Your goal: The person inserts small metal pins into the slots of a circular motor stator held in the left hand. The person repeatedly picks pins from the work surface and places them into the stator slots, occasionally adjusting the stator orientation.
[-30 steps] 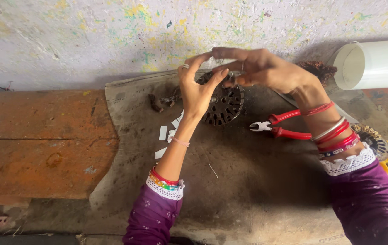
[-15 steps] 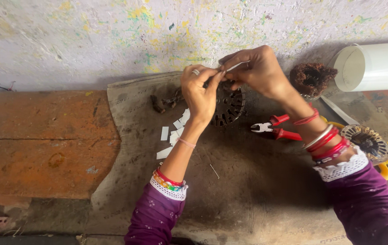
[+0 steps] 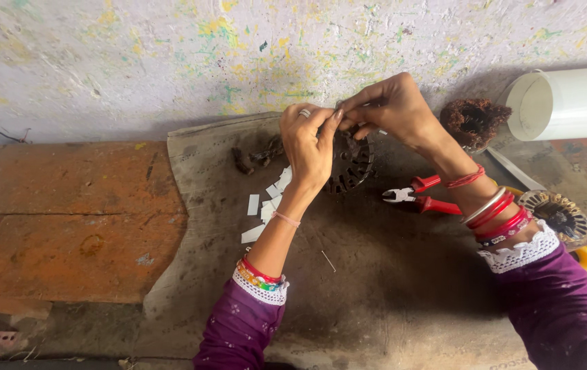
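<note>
1. At the left, the floor (image 3: 67,226) is worn orange-red stone, with a crack across it. Behind it stands a rough whitish wall (image 3: 170,62) with small spots of yellow and green paint.
2. A dark, dirty mat (image 3: 389,288) lies in the middle. On it are small white paper strips (image 3: 266,205), near the left wrist.
3. The left hand (image 3: 310,147) is raised, palm toward the camera, fingers bent and closed with the thumb on the edge of a dark round slotted metal core (image 3: 348,161), which stands on the mat close to the wall.
4. The right hand (image 3: 393,106) reaches over the core from the right; its fingertips are pinched shut on something thin at the top of the core, too small to tell.
5. Red-handled pliers (image 3: 420,195) lie on the mat, under the right forearm.
6. Further right are a brown wire bundle (image 3: 473,120), a second round core (image 3: 557,212), and a white pipe (image 3: 568,103).
</note>
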